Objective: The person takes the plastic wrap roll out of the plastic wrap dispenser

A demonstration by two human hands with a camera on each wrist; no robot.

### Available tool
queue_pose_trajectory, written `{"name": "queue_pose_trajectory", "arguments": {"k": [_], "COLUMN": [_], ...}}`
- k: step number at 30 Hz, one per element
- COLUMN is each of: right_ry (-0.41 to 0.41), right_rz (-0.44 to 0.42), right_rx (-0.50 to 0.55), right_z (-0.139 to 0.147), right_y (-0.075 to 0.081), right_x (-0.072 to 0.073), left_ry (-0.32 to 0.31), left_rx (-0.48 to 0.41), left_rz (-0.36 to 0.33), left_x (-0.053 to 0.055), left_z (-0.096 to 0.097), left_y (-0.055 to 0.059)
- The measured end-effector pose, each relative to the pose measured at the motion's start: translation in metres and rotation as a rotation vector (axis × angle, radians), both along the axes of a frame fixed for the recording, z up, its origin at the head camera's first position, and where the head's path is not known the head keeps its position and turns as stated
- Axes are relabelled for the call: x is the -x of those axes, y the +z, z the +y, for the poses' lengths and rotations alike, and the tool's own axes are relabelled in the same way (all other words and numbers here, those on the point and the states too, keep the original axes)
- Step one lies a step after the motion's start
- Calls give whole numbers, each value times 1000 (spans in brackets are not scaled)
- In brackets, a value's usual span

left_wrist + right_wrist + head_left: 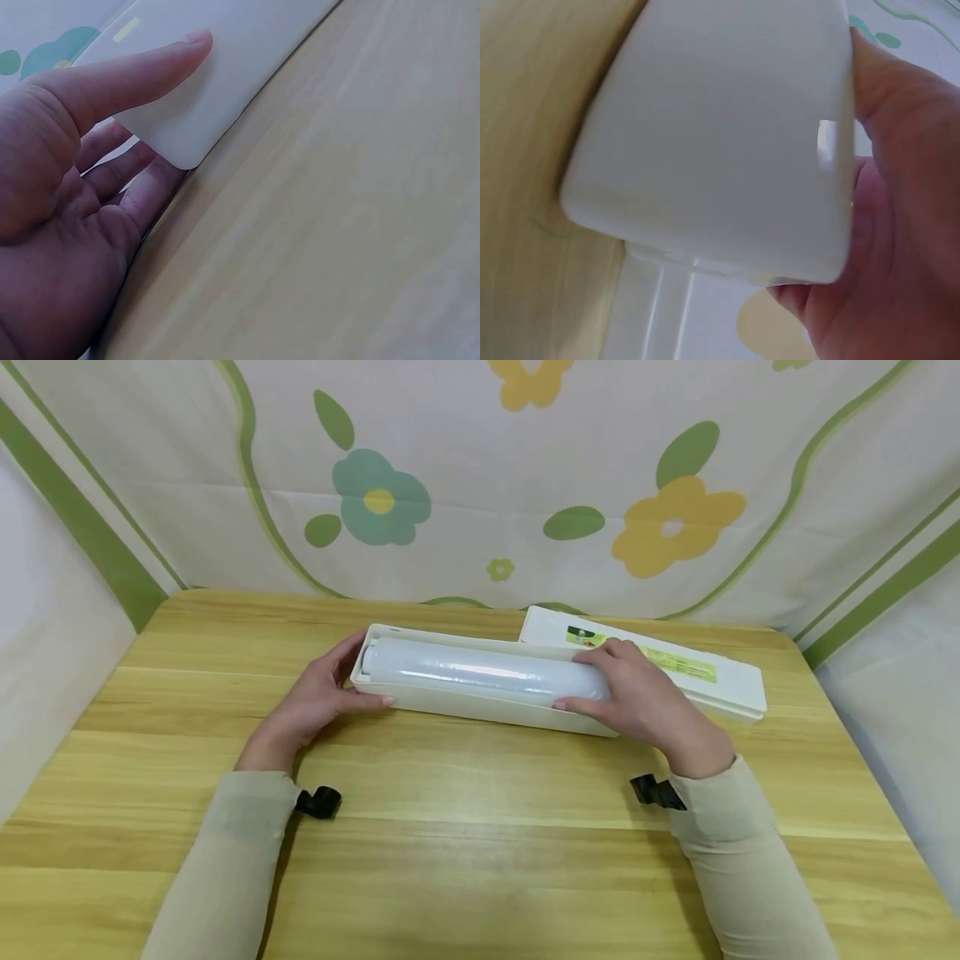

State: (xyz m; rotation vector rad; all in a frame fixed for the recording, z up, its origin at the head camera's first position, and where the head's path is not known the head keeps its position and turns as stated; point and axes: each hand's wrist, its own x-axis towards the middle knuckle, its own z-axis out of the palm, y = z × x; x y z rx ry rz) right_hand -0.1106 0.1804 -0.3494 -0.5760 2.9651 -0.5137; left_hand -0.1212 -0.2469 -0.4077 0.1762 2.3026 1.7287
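Note:
A long white dispenser box (487,708) lies on the table without a cover, and a roll of plastic wrap (480,670) sits lengthwise inside it. My left hand (318,700) holds the box's left end, thumb along the front wall and fingers round the back. In the left wrist view that thumb (150,81) lies flat against the white wall. At the other end my right hand (648,706) grips the roll from above, thumb on its near side, fingers over the far side. The right wrist view shows the box's end wall (712,142), with the hand reaching over its top edge.
Behind the box to the right lies a white lid (731,681) with a green and yellow label (675,664). The wooden table (480,860) runs back to a flower-patterned cloth (465,460). Black straps (318,802) show at both wrists.

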Motion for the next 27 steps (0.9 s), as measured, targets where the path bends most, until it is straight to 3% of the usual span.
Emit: {"name": "queue_pose_trajectory", "arguments": {"k": [5,16,27], "right_ry": [2,31,42], "right_rz": [33,13,21], "right_rx": [-2,-11,56], "right_z": [-3,-7,-11], "right_y": [-3,-13,-15], "right_x": [2,6,14], "left_ry": [5,13,18], "left_rx": [7,17,17], "left_rz": [16,4,24], "left_x": [0,-7,-9], "left_z": [-4,-10,-12], "left_y": [1,-3,-2]}}
